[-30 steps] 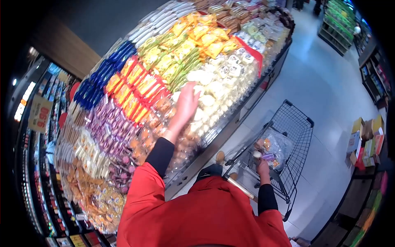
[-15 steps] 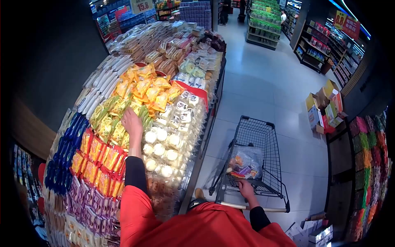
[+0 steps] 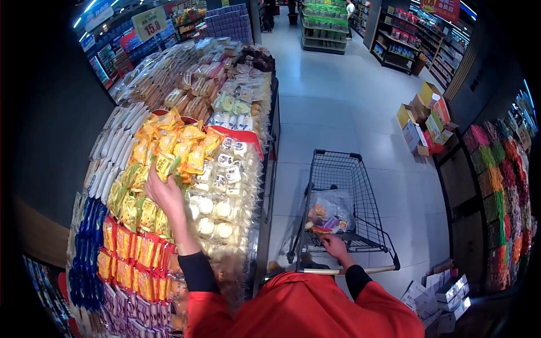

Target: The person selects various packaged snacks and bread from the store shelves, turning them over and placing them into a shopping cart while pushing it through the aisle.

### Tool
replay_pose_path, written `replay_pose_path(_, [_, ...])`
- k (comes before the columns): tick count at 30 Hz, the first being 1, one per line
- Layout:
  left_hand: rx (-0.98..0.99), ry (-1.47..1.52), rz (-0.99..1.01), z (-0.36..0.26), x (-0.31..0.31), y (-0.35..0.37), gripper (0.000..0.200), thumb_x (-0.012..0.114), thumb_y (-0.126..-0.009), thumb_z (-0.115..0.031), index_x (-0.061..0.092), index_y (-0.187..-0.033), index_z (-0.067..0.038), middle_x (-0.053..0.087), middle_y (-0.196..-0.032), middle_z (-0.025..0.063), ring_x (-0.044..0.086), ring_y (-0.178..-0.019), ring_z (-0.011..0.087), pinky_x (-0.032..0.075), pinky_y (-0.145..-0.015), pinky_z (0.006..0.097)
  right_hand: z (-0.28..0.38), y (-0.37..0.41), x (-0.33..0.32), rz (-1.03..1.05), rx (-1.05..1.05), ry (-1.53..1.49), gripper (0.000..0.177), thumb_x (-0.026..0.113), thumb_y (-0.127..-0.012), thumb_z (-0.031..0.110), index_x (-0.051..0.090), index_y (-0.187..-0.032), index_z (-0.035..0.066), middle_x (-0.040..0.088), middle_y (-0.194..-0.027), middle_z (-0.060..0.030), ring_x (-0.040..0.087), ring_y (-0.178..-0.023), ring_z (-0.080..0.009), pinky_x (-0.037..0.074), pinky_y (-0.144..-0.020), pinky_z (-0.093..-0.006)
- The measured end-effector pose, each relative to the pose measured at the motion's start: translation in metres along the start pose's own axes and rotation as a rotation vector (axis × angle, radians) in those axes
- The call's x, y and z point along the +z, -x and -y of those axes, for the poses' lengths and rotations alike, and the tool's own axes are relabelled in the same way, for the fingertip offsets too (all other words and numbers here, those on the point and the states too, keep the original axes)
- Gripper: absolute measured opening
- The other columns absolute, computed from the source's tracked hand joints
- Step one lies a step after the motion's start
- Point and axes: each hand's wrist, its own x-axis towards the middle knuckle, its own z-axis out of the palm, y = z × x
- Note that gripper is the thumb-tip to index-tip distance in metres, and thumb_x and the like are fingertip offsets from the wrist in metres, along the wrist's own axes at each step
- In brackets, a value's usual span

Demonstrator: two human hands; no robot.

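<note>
My left hand [image 3: 164, 192] is over the snack display, fingers closed on a yellow-green snack packet [image 3: 165, 164] raised just above the pile. Around it lie more yellow-green packets [image 3: 131, 207], with orange packets [image 3: 188, 147] beyond and clear-wrapped white round cakes [image 3: 207, 227] to the right. My right hand [image 3: 336, 247] is at the near end of a black wire shopping cart [image 3: 366, 194]. Its fingers are pinched at the near edge of a clear plastic bag [image 3: 336, 204] in the cart. Several colourful packets [image 3: 329, 226] show inside the bag.
Red-and-yellow packets [image 3: 131, 248] and blue packets [image 3: 87, 248] fill the near left of the display. Open cardboard boxes [image 3: 425, 121] stand right of the aisle, near a rack of colourful packets [image 3: 499, 191]. White cartons [image 3: 428, 296] sit at lower right. A green-stocked shelf [image 3: 325, 25] stands ahead.
My left hand has lifted a yellow-green packet from the pile. My right hand remains at the bag in the cart. The camera view has shifted, and the aisle now appears further left.
</note>
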Motion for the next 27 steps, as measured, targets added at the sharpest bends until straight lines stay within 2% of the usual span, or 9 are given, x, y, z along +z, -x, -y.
replay_pose_path(4, [-0.005,0.356,0.152,-0.102,-0.011,0.061,0.056,0.057,-0.087,0.002,0.047,-0.142,0.001,0.054,-0.134,0.0189,0.044,-0.130,0.0327,0.033,-0.113,0.0602,0.002,-0.011,-0.001,0.039,-0.005,-0.105,0.031,0.060,-0.099,0.031,0.069,-0.120,0.009,0.072,-0.113,-0.0104,0.070,-0.100,-0.0247,0.054,-0.087,-0.0360])
replay_pose_path(6, [0.075,0.419,0.357,-0.135,-0.001,0.112,0.061,0.060,-0.085,0.002,0.047,-0.144,-0.004,0.050,-0.136,0.0178,0.044,-0.132,0.0339,0.036,-0.114,0.0537,0.023,-0.018,-0.009,-0.030,-0.212,-0.474,0.040,0.057,-0.103,0.038,0.066,-0.125,0.006,0.071,-0.118,-0.0077,0.068,-0.107,-0.0204,0.054,-0.091,-0.0336])
replay_pose_path(10, [0.319,0.701,0.705,-0.169,0.029,0.211,0.057,0.066,-0.076,0.003,0.056,-0.132,-0.006,0.057,-0.123,0.0145,0.049,-0.126,0.0335,0.024,-0.117,0.0507,0.113,-0.016,-0.058,0.075,-0.165,-0.869,0.044,0.053,-0.106,0.035,0.059,-0.132,0.000,0.068,-0.119,-0.0075,0.065,-0.110,-0.0185,0.054,-0.093,-0.0323])
replay_pose_path(12, [0.415,0.720,0.835,-0.168,0.046,0.253,0.058,0.067,-0.075,0.002,0.057,-0.131,-0.008,0.058,-0.123,0.0141,0.051,-0.125,0.0330,0.028,-0.115,0.0501,0.148,-0.007,-0.082,0.244,-0.073,-1.461,0.046,0.055,-0.107,0.033,0.052,-0.141,0.003,0.066,-0.121,-0.0040,0.064,-0.111,-0.0177,0.054,-0.091,-0.0293])
replay_pose_path(14, [0.428,0.696,0.832,-0.170,0.053,0.274,0.059,0.069,-0.072,0.001,0.059,-0.129,-0.008,0.058,-0.124,0.0133,0.051,-0.124,0.0347,0.029,-0.115,0.0499,0.139,-0.018,-0.080,0.258,-0.073,-1.435,0.046,0.061,-0.104,0.027,0.050,-0.142,0.003,0.064,-0.122,-0.0043,0.063,-0.109,-0.0157,0.055,-0.089,-0.0288])
replay_pose_path(16, [0.446,0.686,0.883,-0.166,0.056,0.280,0.065,0.072,-0.072,-0.001,0.055,-0.134,-0.007,0.054,-0.130,0.0154,0.048,-0.127,0.0363,0.029,-0.115,0.0498,0.127,-0.020,-0.074,0.163,-0.151,-0.873,0.046,0.066,-0.101,0.021,0.050,-0.140,0.002,0.064,-0.120,-0.0044,0.063,-0.106,-0.0134,0.056,-0.087,-0.0292])
replay_pose_path(21, [0.206,0.670,0.861,-0.164,0.049,0.294,0.103,0.087,-0.074,-0.016,0.023,-0.153,0.005,0.026,-0.151,0.0271,0.030,-0.139,0.0457,0.029,-0.116,0.0508,0.122,-0.010,-0.081,0.055,-0.107,-1.084,0.045,0.071,-0.096,0.011,0.051,-0.135,0.001,0.065,-0.120,-0.0057,0.063,-0.107,-0.0124,0.052,-0.093,-0.0273])
replay_pose_path(25, [0.104,0.674,1.250,-0.119,0.083,0.353,0.070,0.069,-0.095,-0.031,0.037,-0.147,0.004,0.048,-0.141,0.0268,0.047,-0.131,0.0449,0.037,-0.111,0.0482,0.091,-0.022,-0.081,-0.136,-0.161,-0.880,0.045,0.073,-0.089,0.001,0.053,-0.129,0.003,0.064,-0.120,-0.0075,0.062,-0.111,-0.0169,0.049,-0.098,-0.0304])
replay_pose_path(27, [0.288,0.619,1.531,-0.088,0.091,0.386,0.055,0.064,-0.098,-0.033,0.051,-0.138,0.001,0.040,-0.152,0.0219,0.042,-0.139,0.0404,0.037,-0.113,0.0459,0.074,-0.027,-0.089,-0.103,-0.198,-0.795,0.042,0.071,-0.085,-0.006,0.055,-0.122,0.004,0.064,-0.120,-0.0079,0.061,-0.114,-0.0175,0.048,-0.100,-0.0312])
